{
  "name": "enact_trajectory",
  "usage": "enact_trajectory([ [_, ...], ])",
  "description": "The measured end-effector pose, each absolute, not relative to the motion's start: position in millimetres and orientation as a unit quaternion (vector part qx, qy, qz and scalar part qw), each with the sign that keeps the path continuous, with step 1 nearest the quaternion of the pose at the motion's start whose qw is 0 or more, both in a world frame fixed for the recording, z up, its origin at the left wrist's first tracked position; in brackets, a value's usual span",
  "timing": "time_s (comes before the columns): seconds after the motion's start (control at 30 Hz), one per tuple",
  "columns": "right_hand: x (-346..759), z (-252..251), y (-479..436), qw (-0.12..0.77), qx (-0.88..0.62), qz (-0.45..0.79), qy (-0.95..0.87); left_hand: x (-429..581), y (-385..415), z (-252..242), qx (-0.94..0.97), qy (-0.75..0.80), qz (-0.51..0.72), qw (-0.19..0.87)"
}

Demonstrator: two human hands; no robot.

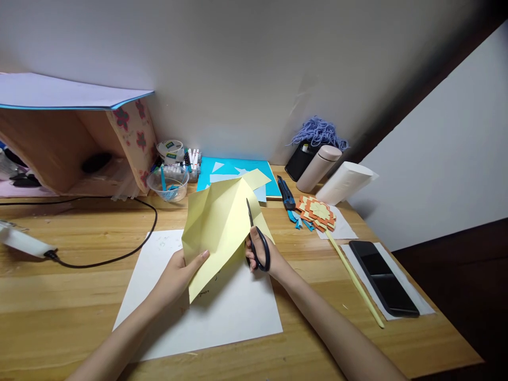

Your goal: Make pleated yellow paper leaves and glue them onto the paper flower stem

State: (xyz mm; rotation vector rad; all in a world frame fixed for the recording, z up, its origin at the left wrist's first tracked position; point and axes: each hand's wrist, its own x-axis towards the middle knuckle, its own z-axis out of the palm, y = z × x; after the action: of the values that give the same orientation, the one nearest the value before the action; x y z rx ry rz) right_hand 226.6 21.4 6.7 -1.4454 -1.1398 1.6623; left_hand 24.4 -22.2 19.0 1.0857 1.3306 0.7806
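My left hand (180, 272) grips the lower left edge of a pale yellow sheet of paper (218, 222), holding it up over a white sheet (222, 312) on the wooden desk (79, 286). My right hand (264, 254) is closed through the black handles of a pair of scissors (256, 241). The blades point up along the paper's right side, against its surface.
A glue gun (24, 241) with a black cable lies at the left. Behind are a plastic bowl (169, 185), markers, blue card (234, 172), a utility knife (286, 193), an orange-and-yellow paper flower on a stick (319, 211), a phone (383, 278), a flask and purple yarn.
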Motion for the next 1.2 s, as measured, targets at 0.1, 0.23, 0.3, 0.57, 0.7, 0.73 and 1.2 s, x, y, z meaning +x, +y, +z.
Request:
enact_trajectory([
  [0.1,226.2,8.1,21.8,0.323,-0.555,0.637,-0.428,24.6,-22.7,20.0,0.466,0.575,0.335,0.584],
  [0.23,226.4,7.8,22.0,0.319,-0.557,0.639,-0.424,25.7,-23.5,21.3,0.455,0.570,0.346,0.590],
  [0.3,226.9,6.7,22.2,0.323,-0.551,0.641,-0.426,26.4,-23.5,22.2,0.454,0.569,0.351,0.589],
  [0.57,226.5,5.3,22.0,0.322,-0.558,0.642,-0.415,25.5,-23.0,20.5,0.465,0.570,0.341,0.585],
  [0.7,225.9,5.4,21.7,0.327,-0.560,0.631,-0.426,24.7,-22.6,17.3,0.463,0.565,0.340,0.593],
  [0.73,226.1,5.3,22.1,0.327,-0.561,0.630,-0.425,24.7,-22.5,16.7,0.466,0.564,0.339,0.592],
  [1.2,229.4,-1.3,25.7,0.338,-0.554,0.638,-0.415,26.1,-23.0,20.7,0.477,0.573,0.325,0.582],
])
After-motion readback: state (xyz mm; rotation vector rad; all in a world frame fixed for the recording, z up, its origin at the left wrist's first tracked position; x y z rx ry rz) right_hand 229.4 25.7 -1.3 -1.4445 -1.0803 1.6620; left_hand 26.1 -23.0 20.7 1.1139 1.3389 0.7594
